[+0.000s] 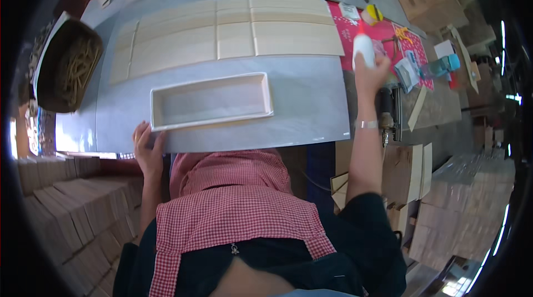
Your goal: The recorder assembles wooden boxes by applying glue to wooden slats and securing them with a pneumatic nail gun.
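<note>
My right hand (371,75) is wrapped round a white squeeze bottle (362,46) with a red tip, over the right side of the table. The bottle points away from me. A shallow rectangular wooden tray frame (211,124) with pale rims lies near the table's front edge. At its near left corner is my left hand (147,150), thumb and fingers apart, holding nothing. Whether its fingertips touch the frame or only the table edge I cannot tell. Behind the frame, flat thin wooden panels (233,29) lie side by side in a row.
A dark bin of wooden scraps (78,72) stands at the left. On the right, a red printed sheet (383,36) bears a yellow-lidded tub (373,15), packets and a blue-capped bottle (441,65). An air tool (388,111) lies nearby. Stacked boards (72,214) flank me.
</note>
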Demonstrator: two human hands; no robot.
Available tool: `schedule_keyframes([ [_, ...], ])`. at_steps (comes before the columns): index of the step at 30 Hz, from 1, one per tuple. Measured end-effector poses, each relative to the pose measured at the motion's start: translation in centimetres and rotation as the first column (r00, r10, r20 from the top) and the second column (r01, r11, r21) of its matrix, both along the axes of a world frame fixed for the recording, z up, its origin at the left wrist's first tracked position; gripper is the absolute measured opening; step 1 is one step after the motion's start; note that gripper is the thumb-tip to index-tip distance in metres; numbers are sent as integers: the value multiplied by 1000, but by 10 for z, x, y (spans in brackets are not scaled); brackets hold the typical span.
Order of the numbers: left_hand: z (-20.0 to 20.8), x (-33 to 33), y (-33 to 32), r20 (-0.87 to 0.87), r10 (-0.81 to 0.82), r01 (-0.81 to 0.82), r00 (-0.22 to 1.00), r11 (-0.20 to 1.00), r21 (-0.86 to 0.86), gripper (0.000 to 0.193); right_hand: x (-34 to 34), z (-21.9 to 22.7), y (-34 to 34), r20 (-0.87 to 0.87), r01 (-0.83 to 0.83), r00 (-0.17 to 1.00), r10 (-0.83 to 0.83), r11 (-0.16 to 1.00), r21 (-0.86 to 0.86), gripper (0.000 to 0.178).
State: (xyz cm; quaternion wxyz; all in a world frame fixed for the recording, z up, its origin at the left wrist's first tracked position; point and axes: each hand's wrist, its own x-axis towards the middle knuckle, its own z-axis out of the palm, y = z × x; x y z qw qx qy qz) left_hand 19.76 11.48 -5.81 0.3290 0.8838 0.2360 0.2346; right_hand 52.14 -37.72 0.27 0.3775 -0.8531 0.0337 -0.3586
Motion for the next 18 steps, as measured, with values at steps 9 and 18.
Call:
schedule_keyframes([
  [9, 5, 0, 15, -89, 59, -77, 994, 974, -212, 35, 133, -24, -25, -335, 41, 929, -156, 944, -327, 38],
  [18, 11, -5, 38, -243, -91, 65, 966, 991, -113, 41, -192, -6, -131, -15, 732, 667, -745, 651, 204, 24],
])
